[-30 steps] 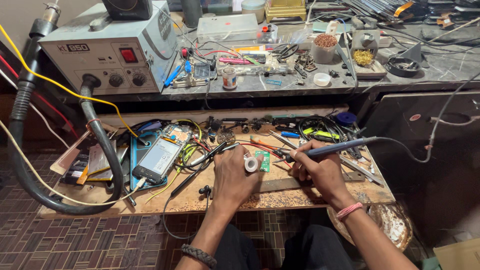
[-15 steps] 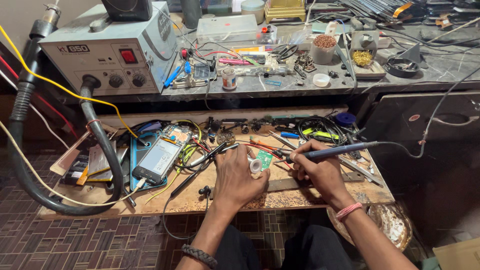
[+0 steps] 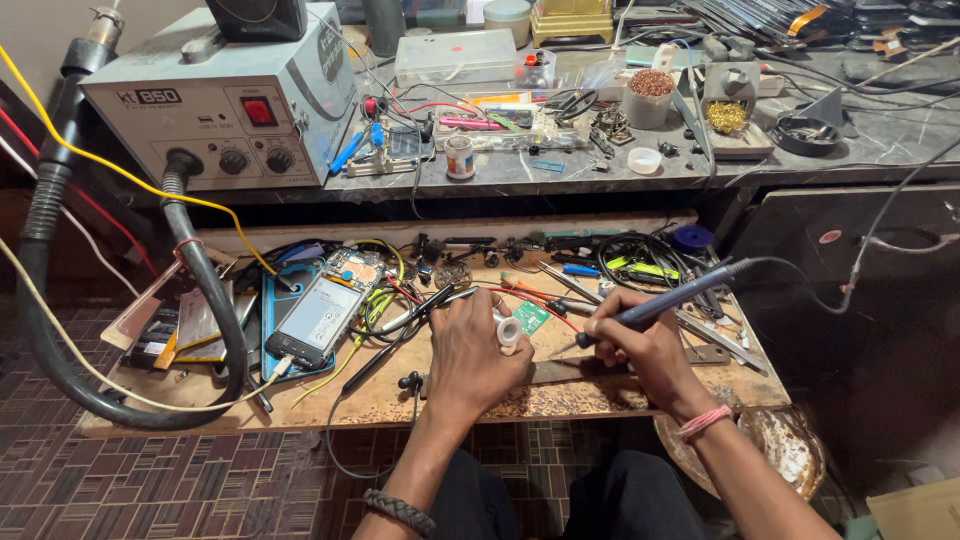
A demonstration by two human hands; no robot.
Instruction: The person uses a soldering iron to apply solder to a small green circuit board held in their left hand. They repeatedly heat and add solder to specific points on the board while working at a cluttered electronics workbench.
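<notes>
The small green circuit board (image 3: 531, 318) lay on the worn wooden pull-out table (image 3: 400, 395), between the two hands, and the work centred on it. We saw the left hand (image 3: 475, 350) resting just left of the board, its grip pinched around a small white spool (image 3: 508, 333) that looked like solder wire. The right hand (image 3: 640, 345) had its grip closed pen-fashion around a blue-handled soldering iron (image 3: 660, 302), whose thin tip pointed down and left toward the board; we could not tell whether the tip touched it.

Against the pictures from a second and half a second before, we found very little changed: both hands kept the same places, the spool stayed at the board's left edge, and the iron held nearly the same slant. We judged from this that the hands were steady over one spot on the board rather than moving on.

Left of the left hand lay an opened smartphone with a pale screen (image 3: 318, 318) on a blue mat, among yellow, red and black wires. A thick black ribbed hose (image 3: 215, 300) curved down from a grey hot-air rework station (image 3: 220, 110) on the upper grey table (image 3: 560, 175), which was crowded with small tools and jars.
</notes>
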